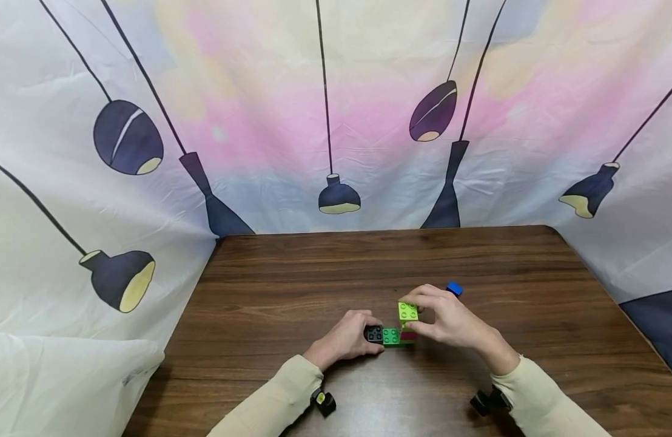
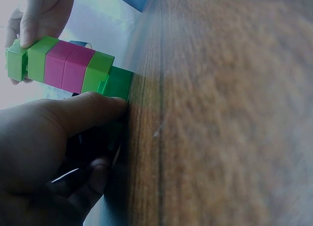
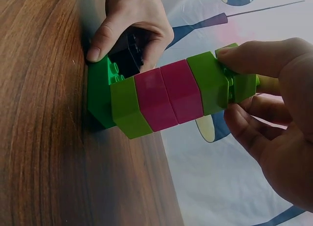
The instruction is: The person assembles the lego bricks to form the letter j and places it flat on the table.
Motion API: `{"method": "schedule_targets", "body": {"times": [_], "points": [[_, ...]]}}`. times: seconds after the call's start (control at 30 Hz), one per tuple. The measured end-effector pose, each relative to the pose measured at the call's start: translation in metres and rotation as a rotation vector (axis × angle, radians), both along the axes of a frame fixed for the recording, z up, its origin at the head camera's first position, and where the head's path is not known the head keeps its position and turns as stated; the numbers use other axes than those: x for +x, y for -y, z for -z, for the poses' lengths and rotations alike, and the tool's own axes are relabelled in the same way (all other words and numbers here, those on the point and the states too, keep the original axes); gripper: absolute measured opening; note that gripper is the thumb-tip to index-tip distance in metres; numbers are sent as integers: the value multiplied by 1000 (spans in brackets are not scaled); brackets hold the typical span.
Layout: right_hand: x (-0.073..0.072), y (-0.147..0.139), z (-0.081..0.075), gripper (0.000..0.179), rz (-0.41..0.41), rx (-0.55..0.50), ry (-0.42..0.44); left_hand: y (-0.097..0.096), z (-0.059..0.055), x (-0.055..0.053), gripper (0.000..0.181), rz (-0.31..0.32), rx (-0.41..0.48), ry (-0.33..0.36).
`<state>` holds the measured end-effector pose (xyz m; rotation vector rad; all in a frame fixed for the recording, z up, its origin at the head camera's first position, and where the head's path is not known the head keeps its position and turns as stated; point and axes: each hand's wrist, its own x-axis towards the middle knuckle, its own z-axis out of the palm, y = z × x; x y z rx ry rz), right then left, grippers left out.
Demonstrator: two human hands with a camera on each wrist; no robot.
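A column of bricks rises from the right end of a green brick (image 3: 100, 91) lying on the table. From the bottom it runs lime, magenta, magenta (image 3: 182, 91), lime (image 3: 208, 84). Beside the column, a black brick (image 1: 374, 333) stands on the left side of the green one. My left hand (image 1: 344, 337) grips the black and green bricks, thumb along the near side. At the column's top, my right hand (image 1: 450, 315) pinches another lime brick (image 1: 407, 311) between thumb and fingers. Studs show in a narrow gap beneath it; the right wrist view cannot settle whether they touch.
A small blue brick (image 1: 454, 288) lies on the table just beyond my right hand. The brown wooden table (image 1: 292, 273) ends at a hanging cloth (image 1: 259, 121) printed with lamps. Small dark cameras (image 1: 325, 402) are strapped at both wrists.
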<state>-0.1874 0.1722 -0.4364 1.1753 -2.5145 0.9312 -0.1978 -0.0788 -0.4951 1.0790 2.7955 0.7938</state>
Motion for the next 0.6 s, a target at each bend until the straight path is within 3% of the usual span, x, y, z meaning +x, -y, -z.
{"method": "schedule_targets", "body": {"times": [0.3, 0.6], "points": [[1, -2, 1, 40, -21, 8, -3, 0, 2, -1, 30, 1, -4, 0], [1, -5, 4, 40, -20, -13, 49, 0, 1, -1, 30, -4, -8, 4]]}}
